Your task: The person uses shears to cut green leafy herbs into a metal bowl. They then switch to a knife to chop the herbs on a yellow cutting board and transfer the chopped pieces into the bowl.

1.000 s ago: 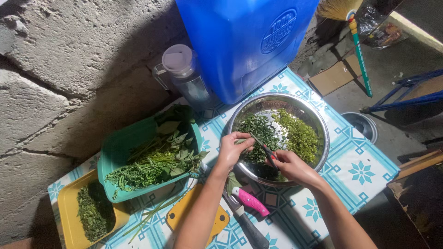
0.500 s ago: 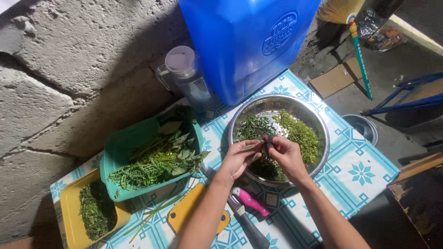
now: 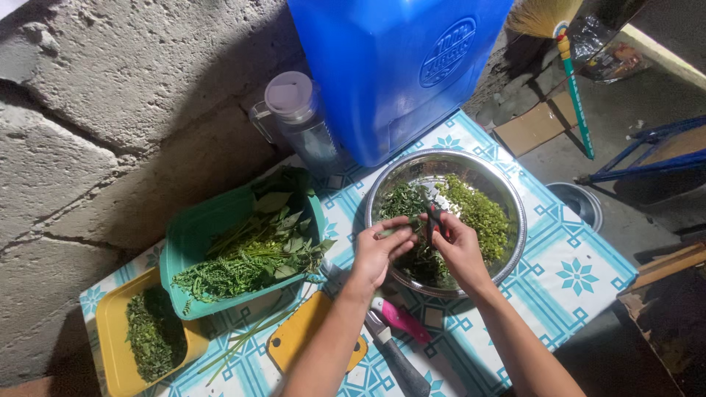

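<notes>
My left hand (image 3: pixel 376 254) pinches a short green stem over the near rim of a steel bowl (image 3: pixel 517 220). My right hand (image 3: pixel 462 250) is right beside it and grips small scissors (image 3: pixel 432 215) with dark and red handles, the blades pointing at the stem. Both hands hover over the chopped greens (image 3: pixel 478 213) that fill the bowl. A teal tub (image 3: pixel 193 235) of leafy stalks lies to the left of my left hand.
A yellow container (image 3: pixel 110 331) of greens, a yellow cutting board (image 3: pixel 301 340), a pink-handled knife (image 3: pixel 403 317) and a dark-handled knife (image 3: pixel 401 362) sit near the front edge. A blue water container (image 3: pixel 390 66) and a clear lidded pitcher (image 3: pixel 298 117) stand behind, against the stone wall. A broom (image 3: pixel 570 66) leans at the right.
My hands have come together over the bowl. The right hand moved up and left with the scissors to meet the stem in the left hand.
</notes>
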